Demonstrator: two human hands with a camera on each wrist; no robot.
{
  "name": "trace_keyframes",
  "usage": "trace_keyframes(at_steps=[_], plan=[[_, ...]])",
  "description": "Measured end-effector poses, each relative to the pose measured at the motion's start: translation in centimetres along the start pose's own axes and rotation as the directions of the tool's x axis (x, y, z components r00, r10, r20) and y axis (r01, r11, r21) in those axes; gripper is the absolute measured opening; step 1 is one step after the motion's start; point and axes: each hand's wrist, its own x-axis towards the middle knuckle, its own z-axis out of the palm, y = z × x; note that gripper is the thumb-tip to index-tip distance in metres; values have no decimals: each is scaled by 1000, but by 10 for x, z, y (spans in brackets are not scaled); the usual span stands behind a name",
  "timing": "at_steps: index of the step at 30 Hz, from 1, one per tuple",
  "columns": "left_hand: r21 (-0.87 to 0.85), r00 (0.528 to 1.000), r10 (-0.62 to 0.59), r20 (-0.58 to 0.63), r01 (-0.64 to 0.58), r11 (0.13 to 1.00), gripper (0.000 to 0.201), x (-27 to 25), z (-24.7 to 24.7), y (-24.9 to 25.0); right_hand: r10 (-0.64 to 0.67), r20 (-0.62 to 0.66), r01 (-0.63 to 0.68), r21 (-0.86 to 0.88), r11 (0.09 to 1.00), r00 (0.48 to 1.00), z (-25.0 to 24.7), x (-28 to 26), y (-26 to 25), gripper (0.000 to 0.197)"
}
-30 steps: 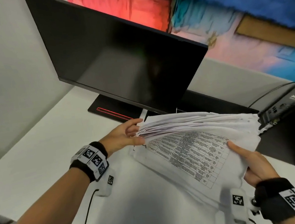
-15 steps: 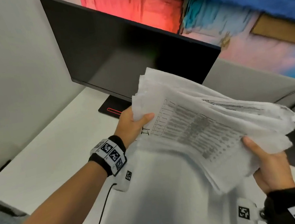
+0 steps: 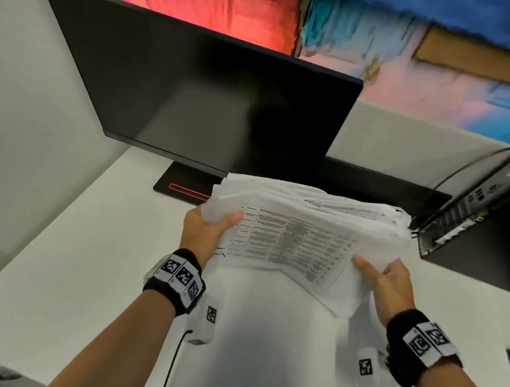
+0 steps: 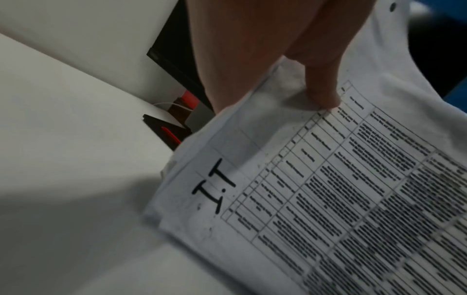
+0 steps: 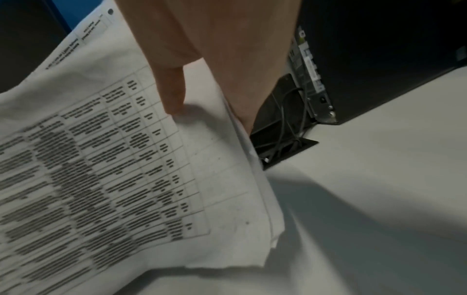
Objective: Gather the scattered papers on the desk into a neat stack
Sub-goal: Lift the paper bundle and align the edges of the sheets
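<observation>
A thick stack of printed papers (image 3: 306, 238) with a table on its top sheet hangs tilted above the white desk (image 3: 62, 279), in front of the monitor. My left hand (image 3: 209, 229) grips its left end, thumb on top and fingers underneath. My right hand (image 3: 386, 276) grips the right end the same way. The left wrist view shows my left hand (image 4: 321, 93) with its thumb pressing the top sheet of the stack (image 4: 328, 199), near a handwritten "I.T". In the right wrist view my right hand (image 5: 174, 103) has its thumb on the table's edge of the stack (image 5: 113, 169). The sheet edges are uneven.
A black monitor (image 3: 217, 100) on a red-lined base (image 3: 180, 187) stands behind the stack. A black computer case (image 3: 496, 218) with rear ports and cables sits at the right. A black cable (image 3: 163, 386) runs from the left wrist over the desk's front edge.
Both hands raised the stack off the desk and tilted it up, then brought it lower and flatter again. The grips stay on the two ends.
</observation>
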Motion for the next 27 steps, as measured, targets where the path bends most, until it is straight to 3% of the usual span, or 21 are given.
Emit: trace_keyframes(at_steps=[4, 7, 10, 15, 18, 20, 23, 27], plan=[[-27, 995, 96, 19, -95, 995, 47, -3, -9, 15, -109, 30, 106, 86, 991, 994, -5, 0, -12, 55], [71, 992, 120, 44, -123, 990, 55, 3, -13, 18, -119, 75, 120, -14, 993, 990, -5, 9, -10, 67], [103, 991, 111, 78, -118, 988, 45, 12, -8, 22, -98, 81, 101, -26, 995, 992, -4, 24, -12, 63], [124, 992, 7, 123, -22, 992, 49, 31, -4, 12, 159, 144, -145, -104, 984, 977, -11, 40, 11, 48], [146, 994, -34, 103, 19, 989, 45, 33, -2, 0, 212, 191, -187, -138, 973, 958, -8, 29, 13, 38], [94, 995, -46, 85, 38, 995, 37, 30, -2, -4, 122, 156, -113, -63, 992, 980, -3, 19, 0, 39], [67, 993, -59, 97, 53, 996, 38, 28, -6, -7, -72, 6, 71, 100, 992, 997, 0, 7, -33, 45], [65, 992, -56, 116, 49, 997, 49, 27, -11, -8, -121, -159, 142, 129, 981, 980, 15, 19, -52, 60]])
